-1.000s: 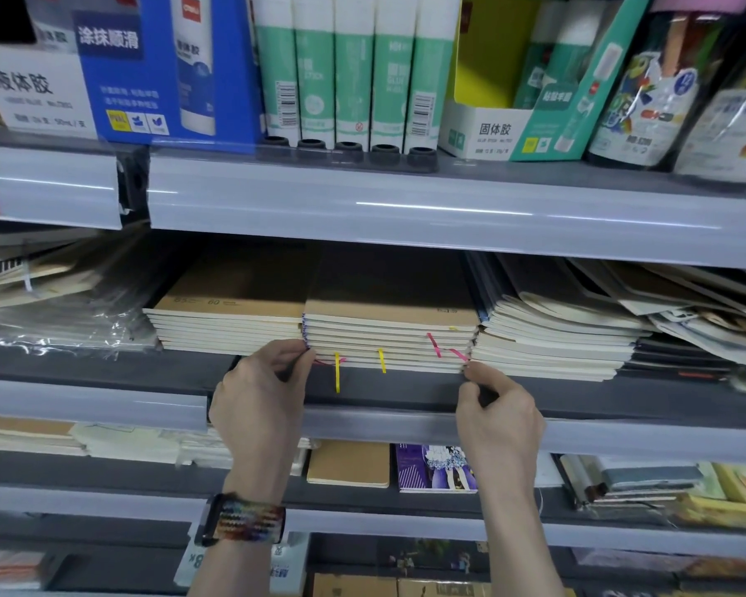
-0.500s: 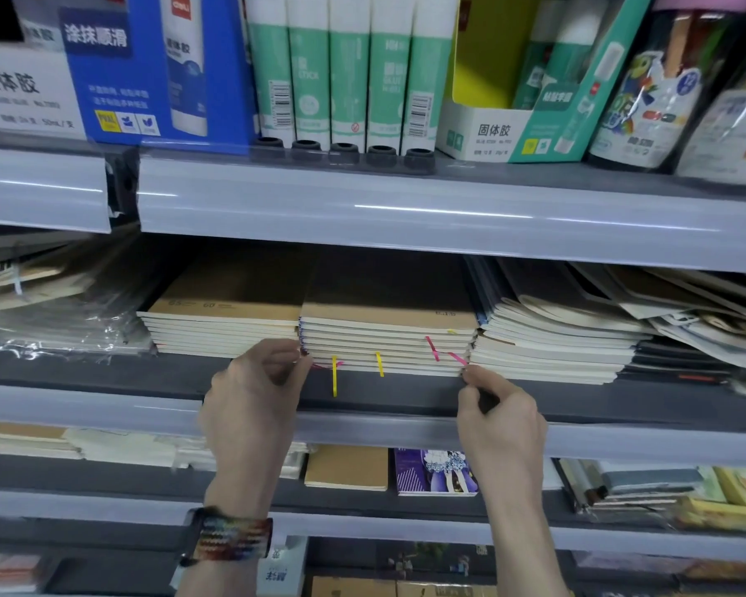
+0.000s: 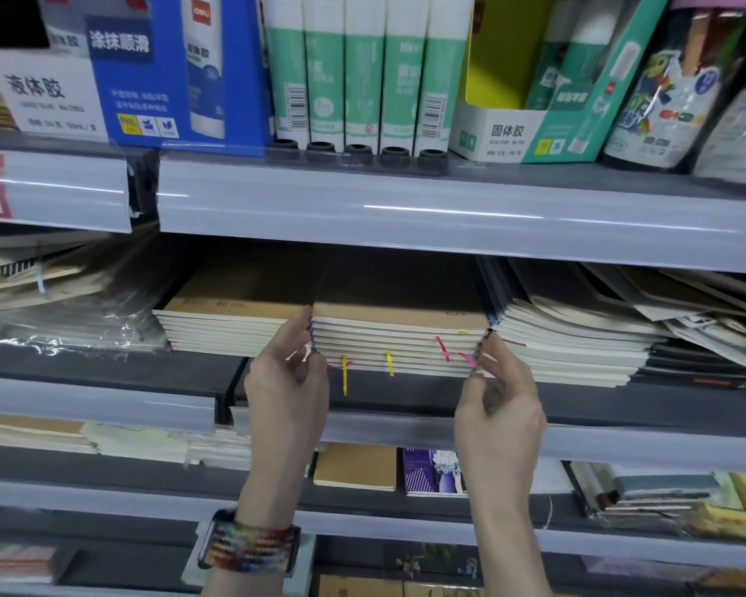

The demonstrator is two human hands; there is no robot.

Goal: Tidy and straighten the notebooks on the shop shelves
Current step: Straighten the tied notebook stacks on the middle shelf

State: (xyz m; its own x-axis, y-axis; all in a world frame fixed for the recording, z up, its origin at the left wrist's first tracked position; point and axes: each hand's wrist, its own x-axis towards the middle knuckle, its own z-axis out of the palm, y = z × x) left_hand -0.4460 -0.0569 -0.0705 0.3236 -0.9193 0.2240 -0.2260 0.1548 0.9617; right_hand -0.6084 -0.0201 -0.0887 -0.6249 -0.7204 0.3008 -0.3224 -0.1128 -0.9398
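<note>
A middle stack of kraft-cover notebooks (image 3: 399, 340), with yellow and pink ribbon markers hanging from its front, lies on the dark middle shelf (image 3: 405, 400). My left hand (image 3: 289, 381) grips the stack's front left corner, with fingers reaching up the gap beside the neighbouring kraft stack (image 3: 229, 325). At the front right corner, my right hand (image 3: 498, 402) holds the stack, fingertips against its edge. A slanting pile of pale notebooks (image 3: 573, 346) lies just to the right.
Plastic-wrapped notebooks (image 3: 61, 312) lie at the far left and a loose, untidy heap (image 3: 707, 321) at the far right. Glue sticks (image 3: 362, 75) and boxes stand on the shelf above. Lower shelves hold more notebooks (image 3: 354, 467).
Both hands have slid up from the lower corners of the middle stack, so the fingers now reach near its top edge. The stack looks squarer at the front.
</note>
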